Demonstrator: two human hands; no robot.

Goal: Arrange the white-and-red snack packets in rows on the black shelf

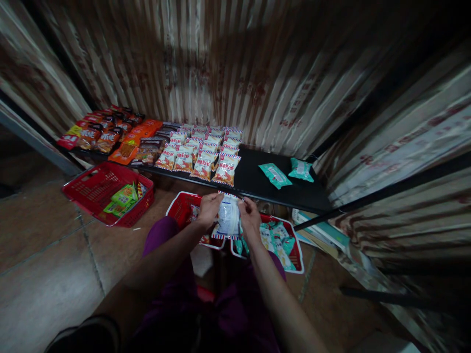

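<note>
Between my hands is a white snack bag [227,218] with striped ends, its printed back turned up. My left hand [209,210] pinches its upper left edge, and my right hand [250,215] grips the upper right side. Just beyond, rows of white and orange snack bags [225,170] stand on the black shelf [257,189]. Below my left hand sits a red basket [179,208] with similar bags, partly hidden by my arm. Under my right hand another red basket [300,262] holds several teal snack bags [281,240].
Two teal bags [275,175] lie at the shelf's right. Orange and dark snack packs [132,142] fill its left end. A red basket [91,184] with green packets stands on the floor at left. Black posts [349,201] and a striped curtain [221,63] surround the shelf.
</note>
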